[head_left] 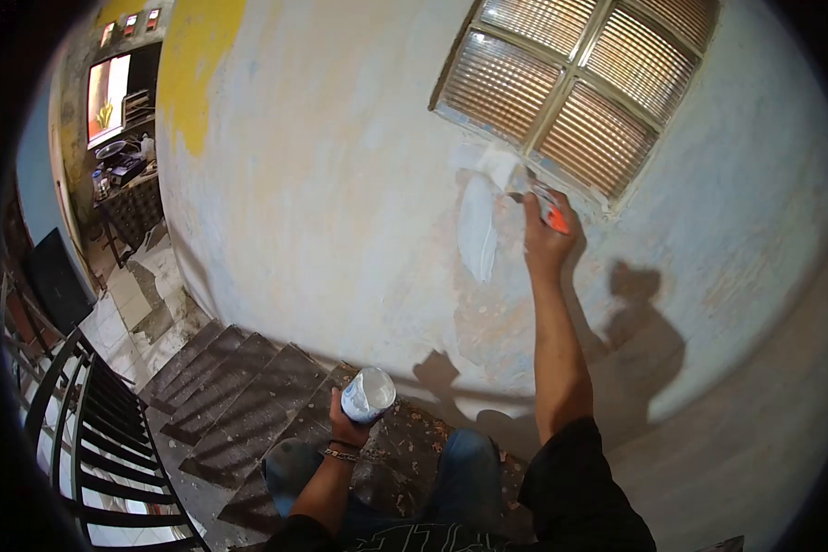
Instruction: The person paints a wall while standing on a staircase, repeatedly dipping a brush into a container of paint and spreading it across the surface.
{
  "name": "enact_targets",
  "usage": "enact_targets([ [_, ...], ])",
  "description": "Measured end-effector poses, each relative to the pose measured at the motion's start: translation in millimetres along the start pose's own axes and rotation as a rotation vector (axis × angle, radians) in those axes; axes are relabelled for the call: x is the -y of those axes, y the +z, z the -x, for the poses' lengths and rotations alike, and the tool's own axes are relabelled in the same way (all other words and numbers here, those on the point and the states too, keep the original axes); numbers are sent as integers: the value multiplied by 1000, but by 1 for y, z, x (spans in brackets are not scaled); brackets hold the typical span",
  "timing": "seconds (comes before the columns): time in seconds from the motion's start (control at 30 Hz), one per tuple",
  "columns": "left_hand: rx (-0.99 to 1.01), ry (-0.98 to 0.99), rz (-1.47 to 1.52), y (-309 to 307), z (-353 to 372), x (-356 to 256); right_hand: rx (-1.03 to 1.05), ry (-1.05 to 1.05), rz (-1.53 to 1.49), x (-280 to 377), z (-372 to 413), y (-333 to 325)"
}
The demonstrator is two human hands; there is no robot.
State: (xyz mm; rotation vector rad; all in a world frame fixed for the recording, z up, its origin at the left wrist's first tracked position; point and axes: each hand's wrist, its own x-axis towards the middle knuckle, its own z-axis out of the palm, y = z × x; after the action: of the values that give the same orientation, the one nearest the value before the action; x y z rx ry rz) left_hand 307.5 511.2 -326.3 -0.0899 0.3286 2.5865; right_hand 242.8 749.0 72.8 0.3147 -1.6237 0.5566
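While a pale wall (322, 184) spans the view, dark stairs (244, 396) line its foot; a paned window (575, 72) sits above a white smear (477, 230); the left hand (348, 427) grasps a white tub (368, 396) over the stairs; the right hand (550, 241) grips an orange-handled tool (555, 218) just below the window.

- Window (575, 64): top cut off by upper edge.
- Orange-handled tool (556, 221): grip partly covered by right hand (549, 243).
- Can (366, 394): side partly covered by left hand (348, 425); lettering illegible.
- Printed shirt (432, 541): lower part cut off.
- Articles (129, 167) on far bench (134, 213): too small to identify.
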Motion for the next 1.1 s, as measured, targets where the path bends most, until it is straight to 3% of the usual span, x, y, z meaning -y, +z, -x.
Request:
enact_targets([
  [0.03,2,-11,-24,-2,1,-1,18,38,131,16,0,-20],
  [0.1,8,-22,-69,-4,1,-3,-50,221,-63,6,2,-45],
  [0.2,-23,-18,-70,-2,0,-2,-77,145,-168,19,3,-34],
  [0.27,-39,-12,-74,-10,0,-1,19,105,-66,3,14,-4],
  [0.3,-36,-20,-78,-13,-3,1,-68,-22,90,-12,21,21],
  [0.33,-49,-12,-63,-12,-4,1,-16,136,-24,2,20,32],
  [0.37,-60,-25,-84,-15,-5,2,-15,126,-153,2,20,43],
  [0.4,-76,-33,-102,-15,-3,0,-51,261,-242,-3,24,47],
  [0.53,-95,-33,-123,-21,-4,-2,-179,116,-159,-27,31,-17],
  [0.57,-93,-35,-121,-23,-5,-2,-131,31,117,-2,24,-52],
  [0.6,-96,-37,-122,-23,-5,-1,-184,97,47,-18,32,-74],
  [0.63,-98,-38,-126,-23,-5,-1,-152,64,180,-33,37,-105],
  [0.67,-100,-40,-132,-22,-5,-3,-219,130,64,-47,46,-126],
  [0.7,-102,-44,-134,-19,-4,-3,-242,355,181,-22,45,-144],
  [0.73,-103,-45,-133,-14,-2,-3,-300,241,67,-30,56,-163],
  [0.83,-100,-40,-133,-11,-4,-2,-317,274,-164,-7,59,-177],
  [0.87,-100,-42,-138,-13,-4,-1,-224,194,-13,-11,58,-177],
  [0.97,-62,-57,-118,-22,-11,2,-89,176,71,-9,41,-130],
  [1.1,-87,-33,-189,-18,-8,5,190,-320,240,27,8,-96],
])
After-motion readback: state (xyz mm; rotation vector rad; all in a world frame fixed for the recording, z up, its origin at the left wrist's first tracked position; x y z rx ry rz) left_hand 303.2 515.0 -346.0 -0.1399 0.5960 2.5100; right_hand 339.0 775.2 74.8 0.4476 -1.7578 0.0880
